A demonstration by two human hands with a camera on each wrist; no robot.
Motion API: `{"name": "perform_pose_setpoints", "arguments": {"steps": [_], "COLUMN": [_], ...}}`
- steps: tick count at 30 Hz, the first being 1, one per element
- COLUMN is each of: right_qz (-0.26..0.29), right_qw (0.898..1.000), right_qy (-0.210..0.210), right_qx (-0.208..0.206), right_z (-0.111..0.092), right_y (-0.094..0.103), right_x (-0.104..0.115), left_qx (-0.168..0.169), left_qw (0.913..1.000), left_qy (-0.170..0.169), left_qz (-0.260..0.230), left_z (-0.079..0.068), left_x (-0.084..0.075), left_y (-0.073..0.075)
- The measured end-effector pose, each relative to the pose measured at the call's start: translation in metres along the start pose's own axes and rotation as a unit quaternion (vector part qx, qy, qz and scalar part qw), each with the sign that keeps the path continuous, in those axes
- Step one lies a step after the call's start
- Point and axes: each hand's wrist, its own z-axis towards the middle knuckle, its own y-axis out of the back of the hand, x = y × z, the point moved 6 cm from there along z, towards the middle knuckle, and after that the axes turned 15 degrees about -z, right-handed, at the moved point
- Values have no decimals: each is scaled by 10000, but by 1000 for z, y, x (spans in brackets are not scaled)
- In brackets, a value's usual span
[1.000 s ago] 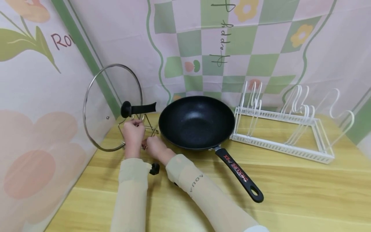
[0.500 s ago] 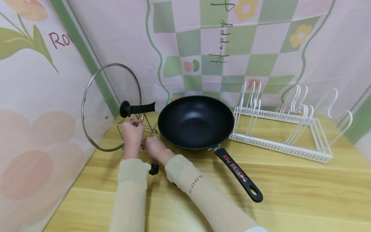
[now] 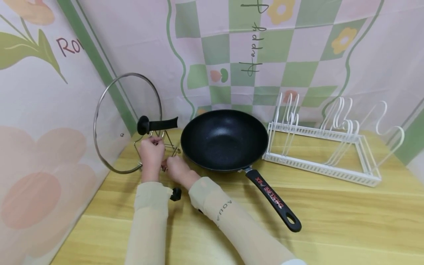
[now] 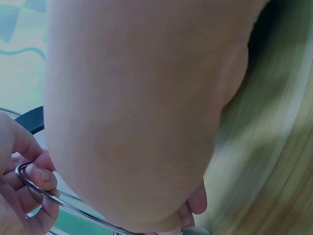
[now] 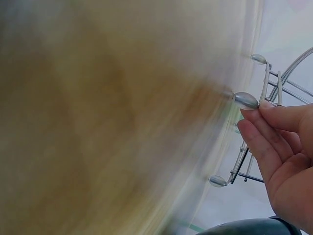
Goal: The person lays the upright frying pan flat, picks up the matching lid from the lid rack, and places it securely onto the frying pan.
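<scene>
At the left, a silver wire rack (image 3: pixel 170 138) stands on the table, partly hidden by both hands. My left hand (image 3: pixel 152 154) pinches a wire loop (image 4: pixel 68 208) of it, seen at the lower left of the left wrist view. My right hand (image 3: pixel 179 168), lower and closer in, pinches the rack's wire beside an oval foot (image 5: pixel 245 100), as the right wrist view shows. A round glass lid (image 3: pixel 96 121) with a steel rim stands on edge behind my left hand. Its black handle (image 3: pixel 163 124) points right, above the rack.
Right of the hands lies a black wok (image 3: pixel 225 141), its handle (image 3: pixel 273 200) toward the front right. Beyond it stands a white rack (image 3: pixel 324 170) with tall curved dividers. Patterned cloth (image 3: pixel 218 51) covers the back wall behind the wooden table (image 3: pixel 331 221).
</scene>
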Motion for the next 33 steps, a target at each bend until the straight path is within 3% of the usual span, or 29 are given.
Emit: {"name": "perform_pose_setpoints", "arguments": {"steps": [16,23,28,33], "right_qz": [104,37,33,52], "right_qw": [9999,9999,9999,9999], "right_qy": [-35,77,85,124], "right_qx": [119,91,43,25], "right_z": [-4,-8,-11,-13], "right_y": [1,1,2,2], "right_x": [-3,-1,-2,-1], "left_qx": [14,-43,157,583], "left_qw": [9999,9993,9985,9933], "left_qy": [95,2,146,333], "left_qz": [108,377,508,939], "left_z": [-6,-7,-5,-1], "left_x": [-1,-2,-2,-1], "left_y": [0,1,-1,-5]}}
